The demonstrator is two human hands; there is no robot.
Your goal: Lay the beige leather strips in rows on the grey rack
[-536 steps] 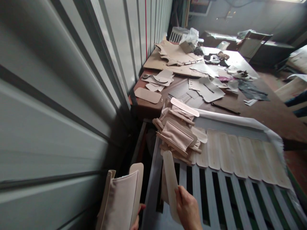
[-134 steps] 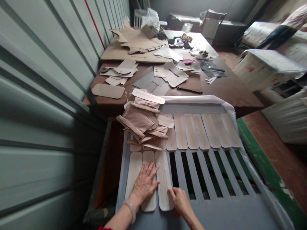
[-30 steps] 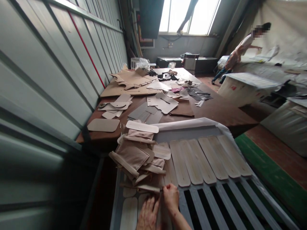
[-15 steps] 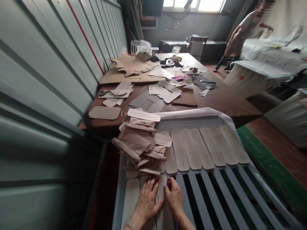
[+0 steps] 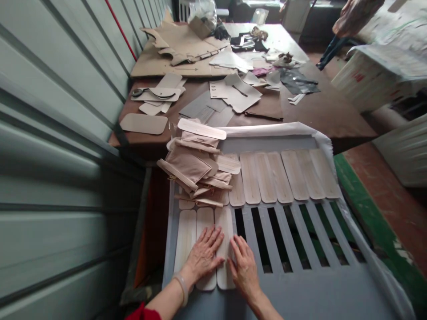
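Note:
My left hand [image 5: 206, 252] lies flat with its fingers spread, over the middle and right ones of three pale, long panels with rounded corners. My right hand [image 5: 244, 266], fingers stretched out, rests at the right edge of the rightmost panel [image 5: 223, 221]. The middle panel [image 5: 204, 218] and the left panel [image 5: 185, 233] lie side by side with it on a grey slotted board [image 5: 300, 284]. Beyond them, several similar panels [image 5: 267, 178] form a far row. A heap of beige pouches with zippers [image 5: 190, 164] covers that row's left end.
Behind the board, a brown table [image 5: 328, 106] bears cardboard [image 5: 173, 66], loose cut pieces [image 5: 242, 95] and a tool with a round black head [image 5: 137, 92]. A ribbed metal wall [image 5: 66, 111] runs along the left. At the far right, a person [image 5: 353, 22] stands near covered stacks.
The view has tilted down, showing more of the board's near side. My right hand's fingers have gone from bent together to stretched out along the panel's edge. My left hand stays flat.

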